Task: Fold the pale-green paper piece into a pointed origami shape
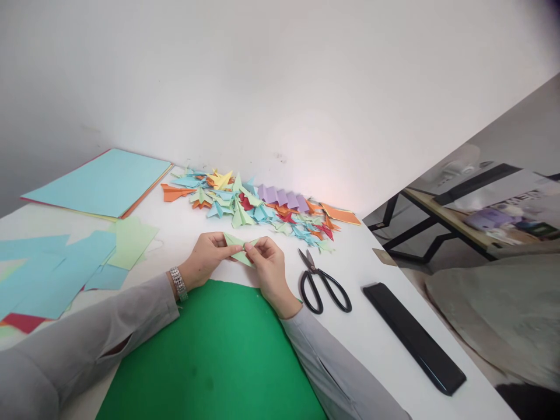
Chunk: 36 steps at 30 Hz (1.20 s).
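Between my hands is a small piece of light green paper point(234, 240), folded, with slanting edges. My left hand point(209, 256), with a metal watch band at the wrist, pinches its left side between thumb and fingers. On the other side my right hand point(270, 265) grips the paper near its middle, thumb and fingertips pressed together. Both hands are just above the far edge of a green sheet point(210, 356) on the white table. Beyond them lies a heap of small folded paper shapes point(240, 201) in several colours. My fingers hide part of the paper.
Open black-handled scissors point(321, 283) lie right of my right hand, and a long black bar-shaped object point(413, 338) farther right. Loose blue sheets point(65, 268) spread at left, with a stack of large coloured sheets point(105, 181) behind. A white wall point(262, 87) rises behind the table.
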### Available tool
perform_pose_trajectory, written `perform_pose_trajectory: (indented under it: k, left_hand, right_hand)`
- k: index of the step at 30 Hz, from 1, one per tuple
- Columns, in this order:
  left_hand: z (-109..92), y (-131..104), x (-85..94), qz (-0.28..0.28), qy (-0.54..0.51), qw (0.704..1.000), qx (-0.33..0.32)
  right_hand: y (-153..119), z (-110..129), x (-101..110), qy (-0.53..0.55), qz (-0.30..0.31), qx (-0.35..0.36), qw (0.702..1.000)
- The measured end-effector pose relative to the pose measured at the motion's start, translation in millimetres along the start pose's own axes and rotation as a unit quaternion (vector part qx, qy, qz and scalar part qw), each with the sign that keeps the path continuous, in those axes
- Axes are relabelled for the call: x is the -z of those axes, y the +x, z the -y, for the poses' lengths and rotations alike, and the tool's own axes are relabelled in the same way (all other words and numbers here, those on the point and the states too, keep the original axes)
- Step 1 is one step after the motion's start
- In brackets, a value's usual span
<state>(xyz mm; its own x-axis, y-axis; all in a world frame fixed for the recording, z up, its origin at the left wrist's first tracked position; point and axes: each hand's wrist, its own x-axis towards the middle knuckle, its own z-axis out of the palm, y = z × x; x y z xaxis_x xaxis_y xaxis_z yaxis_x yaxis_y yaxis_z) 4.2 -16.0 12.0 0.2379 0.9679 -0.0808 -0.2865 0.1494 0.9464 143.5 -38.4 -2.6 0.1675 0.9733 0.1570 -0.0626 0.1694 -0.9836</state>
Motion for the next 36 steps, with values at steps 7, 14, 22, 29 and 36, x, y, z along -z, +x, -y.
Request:
perform_pose_trajectory:
  k: [7, 14, 22, 29, 36]
  left_hand:
    - [-0.3, -1.2, 0.0, 0.012, 0.008, 1.000, -0.006]
    - [-0.5, -2.6, -1.5, 0.002, 0.024, 0.999, -0.021]
    - [1.8, -1.1, 0.2, 0.015, 0.022, 0.999, -0.022]
    - [2.6, 0.4, 0.5, 0.008, 0.001, 1.000, -0.013]
    - [1.3, -0.2, 0.3, 0.001, -0.012, 1.000, 0.002]
  right_hand:
    - [1.8, 0.3, -0.9, 0.003, -0.007, 0.001, 1.000]
    - [1.1, 3.8, -2.7, 0.002, 0.008, 0.006, 1.000]
    - [0.6, 2.1, -4.0, 0.045, 0.023, -0.047, 0.998]
    - [0.1, 3.5, -4.5, 0.013, 0.027, -0.032, 0.999]
    - [-0.1, 4.7, -4.1, -0.043, 0.040, -0.001, 0.998]
